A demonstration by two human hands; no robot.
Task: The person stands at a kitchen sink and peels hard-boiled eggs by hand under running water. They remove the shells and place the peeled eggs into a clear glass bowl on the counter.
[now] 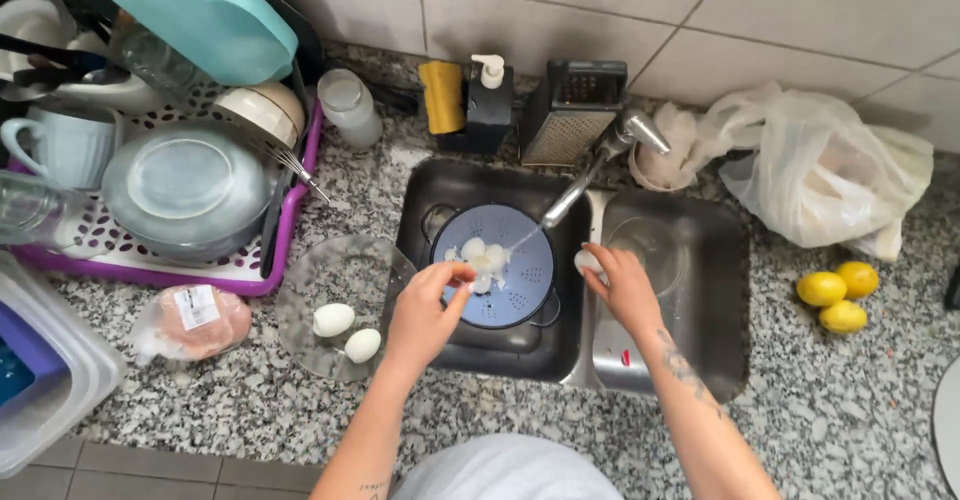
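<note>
Over a steel sink [430,190], the right hand [622,285] pinches a peeled egg [587,260] beside the tap's stream. The left hand [428,310] pinches shell bits above a blue colander [520,285]. Wet, the egg looks slippery and soft; cradling suits it better than squeezing.

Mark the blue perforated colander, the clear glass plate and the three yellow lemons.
Blue perforated colander [520,285]: head view, bare perforated floor.
Clear glass plate [330,270]: head view, bare upper part.
Three yellow lemons [822,288]: head view, left lemon's middle.
</note>
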